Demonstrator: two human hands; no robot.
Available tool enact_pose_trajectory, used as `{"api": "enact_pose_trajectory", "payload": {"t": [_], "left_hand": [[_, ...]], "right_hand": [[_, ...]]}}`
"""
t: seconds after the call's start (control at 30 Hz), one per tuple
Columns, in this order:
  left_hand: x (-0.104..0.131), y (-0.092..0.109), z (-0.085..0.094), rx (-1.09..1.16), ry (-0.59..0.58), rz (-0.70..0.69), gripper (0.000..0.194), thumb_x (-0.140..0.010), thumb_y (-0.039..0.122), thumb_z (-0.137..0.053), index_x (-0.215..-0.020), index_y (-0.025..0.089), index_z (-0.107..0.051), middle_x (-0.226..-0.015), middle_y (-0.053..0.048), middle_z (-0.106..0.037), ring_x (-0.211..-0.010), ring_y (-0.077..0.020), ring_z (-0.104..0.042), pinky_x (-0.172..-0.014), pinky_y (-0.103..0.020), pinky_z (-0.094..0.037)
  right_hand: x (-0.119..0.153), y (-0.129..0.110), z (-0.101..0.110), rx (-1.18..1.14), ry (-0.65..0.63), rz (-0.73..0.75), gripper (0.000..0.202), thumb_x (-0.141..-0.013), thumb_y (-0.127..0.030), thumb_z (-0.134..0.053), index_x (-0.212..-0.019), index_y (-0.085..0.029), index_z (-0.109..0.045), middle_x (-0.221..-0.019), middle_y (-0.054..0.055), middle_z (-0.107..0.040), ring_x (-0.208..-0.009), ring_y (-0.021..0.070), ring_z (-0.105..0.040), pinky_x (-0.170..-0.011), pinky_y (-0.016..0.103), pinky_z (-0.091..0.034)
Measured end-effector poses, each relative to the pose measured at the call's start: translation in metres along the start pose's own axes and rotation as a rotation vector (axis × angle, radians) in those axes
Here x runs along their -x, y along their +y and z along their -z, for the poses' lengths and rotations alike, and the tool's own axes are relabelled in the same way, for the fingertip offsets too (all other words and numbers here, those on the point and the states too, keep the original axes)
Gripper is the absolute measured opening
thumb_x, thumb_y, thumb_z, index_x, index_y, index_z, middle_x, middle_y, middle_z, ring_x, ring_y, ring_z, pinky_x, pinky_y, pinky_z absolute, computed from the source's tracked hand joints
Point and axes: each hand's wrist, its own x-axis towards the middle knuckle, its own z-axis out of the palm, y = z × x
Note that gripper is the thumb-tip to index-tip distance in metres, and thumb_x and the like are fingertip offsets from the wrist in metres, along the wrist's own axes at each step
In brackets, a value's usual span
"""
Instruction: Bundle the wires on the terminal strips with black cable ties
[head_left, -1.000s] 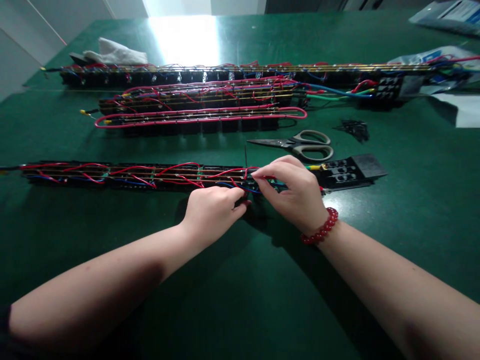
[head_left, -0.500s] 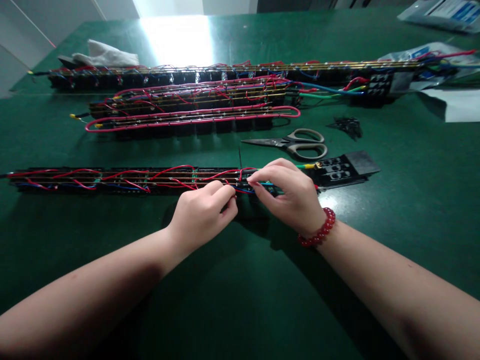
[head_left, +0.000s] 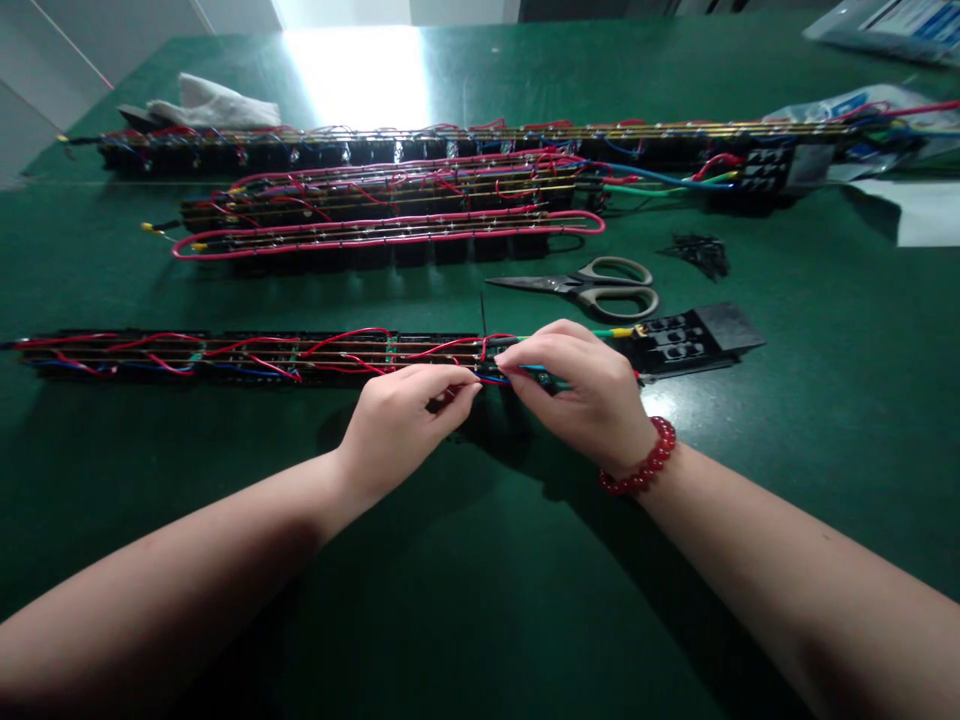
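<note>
A long black strip (head_left: 345,350) with red and blue wires and thin metal rods lies across the table in front of me. My left hand (head_left: 420,415) is at its near edge, thumb and forefinger pinched together; what is between them is too small to make out. Close to its right, my right hand (head_left: 566,385) pinches at the wires of the same strip, and its fingertips hide what they grip. A thin black tie end (head_left: 484,312) sticks up from the strip between the hands. Green and yellow wires run to a black end piece (head_left: 675,340) on the right.
Scissors (head_left: 592,285) lie behind my right hand, near a small pile of black bits (head_left: 697,255). Farther back are a red-looped wired assembly (head_left: 390,235) and another long strip (head_left: 465,145). A grey cloth (head_left: 214,103) and plastic bags (head_left: 892,30) lie at the far side.
My left hand's fingers have straightened from a more curled pose, and their tips have moved slightly right. My right hand has stayed nearly in place at the wires.
</note>
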Motion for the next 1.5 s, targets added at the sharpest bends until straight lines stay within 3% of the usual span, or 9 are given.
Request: {"api": "enact_pose_trajectory", "payload": {"t": [0.27,0.43,0.57,1.03,1.5], "left_hand": [[-0.0041,-0.0043,-0.0030,0.247,-0.079,0.171,0.011,-0.088,0.022,-0.071,-0.095,0.022,-0.079,-0.090,0.001,-0.081,-0.078,-0.0132,-0.076,-0.074,-0.020,-0.061],[-0.0059,-0.0049,-0.0056,0.478,-0.156,0.307,0.015,-0.085,0.026,-0.073,-0.098,0.021,-0.080,-0.096,0.000,-0.081,-0.085,-0.0154,-0.077,-0.081,-0.023,-0.064],[-0.0052,-0.0056,-0.0063,0.558,-0.205,0.336,0.023,-0.081,0.018,-0.072,-0.103,0.020,-0.079,-0.101,-0.001,-0.080,-0.090,-0.0169,-0.077,-0.087,-0.027,-0.065],[-0.0046,-0.0077,-0.0059,0.462,-0.184,0.321,0.016,-0.085,0.018,-0.068,-0.094,0.023,-0.080,-0.095,0.001,-0.081,-0.086,-0.0158,-0.077,-0.083,-0.027,-0.064],[-0.0081,-0.0033,-0.0058,0.407,-0.255,0.368,0.014,-0.083,0.017,-0.069,-0.088,0.024,-0.080,-0.086,0.003,-0.080,-0.079,-0.0155,-0.076,-0.077,-0.025,-0.062]], "right_hand": [[0.0013,-0.0035,-0.0003,-0.040,-0.049,0.070,0.010,-0.090,-0.011,-0.062,-0.092,-0.019,-0.068,-0.090,0.007,-0.077,-0.084,0.0193,-0.071,-0.078,0.033,-0.059],[0.0021,-0.0053,-0.0015,-0.060,-0.048,0.000,0.012,-0.090,-0.012,-0.060,-0.092,-0.020,-0.069,-0.090,0.005,-0.077,-0.084,0.0187,-0.071,-0.078,0.032,-0.058],[0.0008,-0.0071,-0.0009,-0.083,-0.052,-0.079,0.011,-0.090,-0.014,-0.060,-0.091,-0.019,-0.070,-0.088,0.005,-0.076,-0.083,0.0192,-0.071,-0.077,0.033,-0.058],[-0.0011,-0.0055,-0.0012,-0.106,-0.095,-0.050,0.013,-0.088,-0.012,-0.062,-0.094,-0.020,-0.070,-0.092,0.004,-0.077,-0.086,0.0187,-0.070,-0.080,0.034,-0.057],[-0.0023,-0.0055,0.0001,-0.135,-0.118,-0.052,0.015,-0.086,-0.010,-0.062,-0.088,-0.022,-0.070,-0.090,0.004,-0.076,-0.086,0.0195,-0.069,-0.081,0.036,-0.058]]}}
